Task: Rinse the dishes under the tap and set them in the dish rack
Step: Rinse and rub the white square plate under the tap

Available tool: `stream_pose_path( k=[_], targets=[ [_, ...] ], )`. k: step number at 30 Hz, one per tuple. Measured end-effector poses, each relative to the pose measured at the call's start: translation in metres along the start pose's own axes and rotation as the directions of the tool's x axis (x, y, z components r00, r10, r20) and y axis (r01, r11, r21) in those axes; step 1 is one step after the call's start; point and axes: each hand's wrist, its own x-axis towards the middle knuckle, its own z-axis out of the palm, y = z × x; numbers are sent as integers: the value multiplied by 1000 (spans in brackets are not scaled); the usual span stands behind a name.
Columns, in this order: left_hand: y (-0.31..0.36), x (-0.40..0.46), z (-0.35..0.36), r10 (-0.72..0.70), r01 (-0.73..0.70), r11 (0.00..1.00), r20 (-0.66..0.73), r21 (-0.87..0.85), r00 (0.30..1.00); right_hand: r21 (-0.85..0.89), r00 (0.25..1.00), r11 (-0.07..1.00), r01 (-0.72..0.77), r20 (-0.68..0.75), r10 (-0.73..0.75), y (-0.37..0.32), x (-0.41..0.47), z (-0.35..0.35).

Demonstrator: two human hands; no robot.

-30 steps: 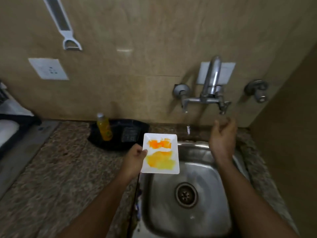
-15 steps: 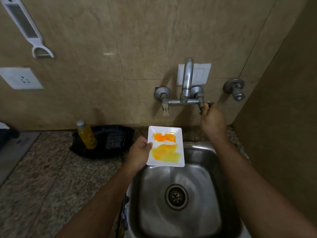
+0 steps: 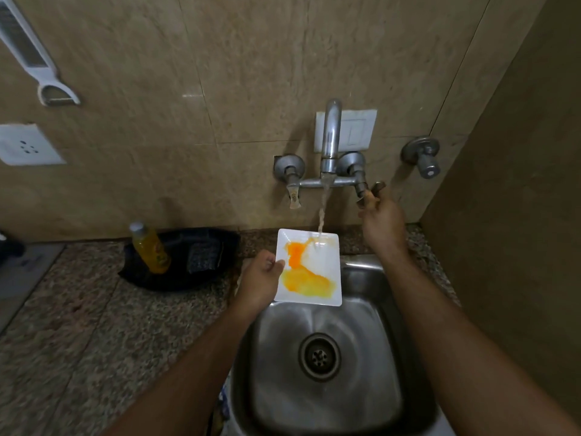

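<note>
Water runs in a thin stream (image 3: 323, 212) from the tap (image 3: 330, 143) and lands on the far edge of the square white plate (image 3: 317, 265), right at the top of the orange smear. The left hand (image 3: 259, 283) holds the plate by its left rim, thumb on top and fingers (image 3: 270, 262) curled under the edge, keeping it over the back-left corner of the steel sink (image 3: 371, 357). A paler yellow patch covers the plate's near half, and the orange streak above it bleeds downward where the water hits.

Over on the other side, the right hand (image 3: 382, 221) is up at the right tap handle (image 3: 369, 191), its fingers pinching the lever at the end of the mixer bar. The left tap handle (image 3: 294, 201) hangs free.

The sink bowl shows its round drain (image 3: 319, 357) in the middle. On the speckled tabletop (image 3: 78, 325) to the left sits a black tray (image 3: 201, 272) against the wall, with a bottle of orange liquid (image 3: 150, 250) standing in it and a dark scrubbing pad (image 3: 202, 254) beside the bottle. On the tiled wall there is a white peeler (image 3: 34, 58) hanging at upper left, a wall socket (image 3: 26, 146) below it, a switch plate (image 3: 355, 130) behind the spout, and a separate valve (image 3: 423, 157) to the right.
</note>
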Motion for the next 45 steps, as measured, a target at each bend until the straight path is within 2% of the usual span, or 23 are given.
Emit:
stream_pose_path(
  k=[2,4,5,6,8,9,11,14,15,18,20,21,24,25,28,29,31,34,35,38,39,43,45],
  targets=[
    [-2,0,5,-6,7,1000,27,-26,1000,-23,999,999,-28,-32,27,5,-25,0],
    [-3,0,11,-8,11,998,47,-54,999,-92,997,994,54,-49,-59,15,-58,5],
    [-3,0,14,-12,15,998,50,-62,999,-133,989,980,147,13,-146,21,-73,8],
    [-4,0,18,-15,19,997,49,-78,999,-179,964,951,253,136,-231,27,-83,12],
    [-4,-2,25,-31,41,988,73,-152,997,-283,844,846,451,444,-301,38,-92,26],
    [-3,-2,29,-38,54,983,92,-176,995,-324,784,787,525,544,-299,40,-95,33],
    [-2,1,32,-29,47,983,105,-180,994,-358,704,702,616,651,-285,40,-104,44],
    [1,5,32,-8,27,983,101,-182,995,-262,572,619,740,730,-375,52,-116,40],
    [3,4,32,-1,20,983,105,-183,995,-260,549,588,766,741,-387,59,-115,34],
    [3,7,39,2,13,991,115,-134,993,-394,637,589,705,717,-283,72,-97,28],
    [2,14,45,-13,28,989,105,-143,994,-389,659,623,678,697,-282,65,-95,41],
    [2,17,47,-17,32,988,103,-153,994,-353,648,634,688,693,-317,60,-99,46],
    [4,22,43,-48,59,976,61,-209,997,-238,529,582,778,748,-401,71,-111,34],
    [5,20,41,-36,46,974,50,-221,998,-257,529,567,783,754,-388,79,-111,27],
    [6,15,49,-8,27,979,97,-201,995,-381,676,650,658,679,-286,78,-96,31],
    [6,15,53,-3,25,978,104,-208,995,-385,699,674,631,659,-278,71,-95,38],
    [8,18,55,5,15,975,88,-223,996,-330,661,660,675,668,-342,60,-102,46],
    [7,25,48,-10,16,972,26,-234,1000,-211,485,557,803,775,-405,79,-112,25],
    [6,25,47,-13,19,975,29,-223,1000,-230,480,532,815,783,-396,89,-112,20],
    [7,26,53,-32,45,971,60,-235,998,-327,622,606,725,689,-372,84,-108,23],
    [10,27,54,-26,36,970,46,-238,999,-310,631,628,713,675,-383,79,-113,29],
    [19,28,51,-12,24,968,49,-250,999,-182,536,646,741,741,-406,80,-125,19],
    [17,21,53,-29,45,964,63,-261,998,-268,603,642,718,701,-381,88,-115,11]
  ],
)
